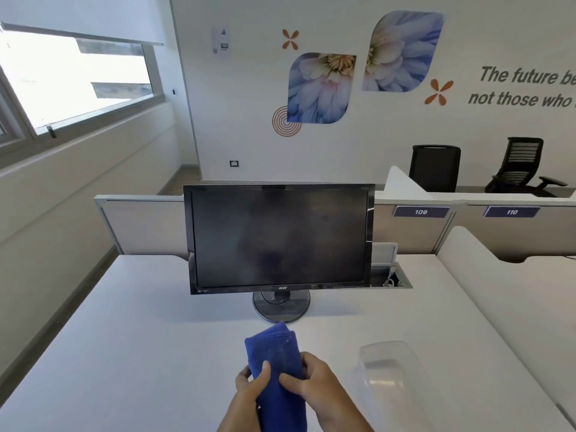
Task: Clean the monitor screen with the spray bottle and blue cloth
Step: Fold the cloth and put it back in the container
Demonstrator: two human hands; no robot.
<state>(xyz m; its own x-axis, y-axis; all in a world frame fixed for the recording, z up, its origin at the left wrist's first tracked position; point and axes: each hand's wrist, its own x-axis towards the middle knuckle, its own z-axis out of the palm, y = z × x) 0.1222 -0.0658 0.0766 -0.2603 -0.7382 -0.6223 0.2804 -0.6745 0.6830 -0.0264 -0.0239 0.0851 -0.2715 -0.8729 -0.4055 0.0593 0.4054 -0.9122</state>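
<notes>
A black monitor (279, 238) stands on a round base at the middle of the white desk (140, 338), its dark screen facing me. In front of it, low in the view, both my hands hold a folded blue cloth (274, 347) that sticks up toward the monitor base. My left hand (251, 385) grips the cloth's left side, thumb on top. My right hand (308, 378) pinches its right side. No spray bottle is in view.
A clear plastic container (389, 369) lies on the desk to the right of my hands. An open cable tray (391, 277) sits behind the monitor's right edge. Desk dividers run behind and to the right. Two black office chairs (434, 168) stand by the far wall.
</notes>
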